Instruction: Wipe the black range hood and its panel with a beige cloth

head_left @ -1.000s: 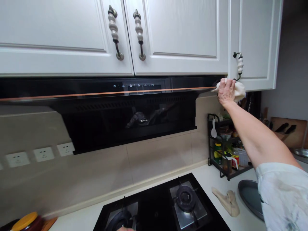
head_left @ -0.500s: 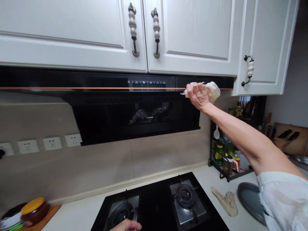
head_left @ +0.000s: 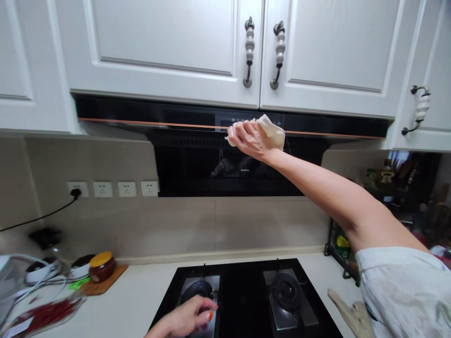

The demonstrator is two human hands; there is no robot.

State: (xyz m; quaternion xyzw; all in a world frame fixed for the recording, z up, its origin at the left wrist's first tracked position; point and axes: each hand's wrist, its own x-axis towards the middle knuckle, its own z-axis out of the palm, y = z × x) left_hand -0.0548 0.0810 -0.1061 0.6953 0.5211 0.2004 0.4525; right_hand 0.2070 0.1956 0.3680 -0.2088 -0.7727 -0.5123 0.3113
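My right hand (head_left: 251, 139) is raised and closed on a cream cloth (head_left: 272, 130), which it presses against the front panel of the black range hood (head_left: 197, 159), over the touch controls and the thin orange stripe. My left hand (head_left: 185, 319) rests low on the left side of the black gas hob (head_left: 243, 300), fingers bent beside the left burner (head_left: 199, 291); it holds nothing that I can see. The right burner (head_left: 286, 286) sits uncovered.
White wall cabinets (head_left: 169, 47) with beaded handles hang above the hood. Wall sockets (head_left: 112, 189) line the beige backsplash, one with a black cable. A yellow-lidded jar (head_left: 101, 265) stands on a wooden mat at the left. Another cloth (head_left: 347, 312) lies right of the hob, near a spice rack (head_left: 343, 253).
My right hand slid the cloth leftward along the hood panel, from its right end to the controls. The view turned left. My left hand came further into view on the hob.
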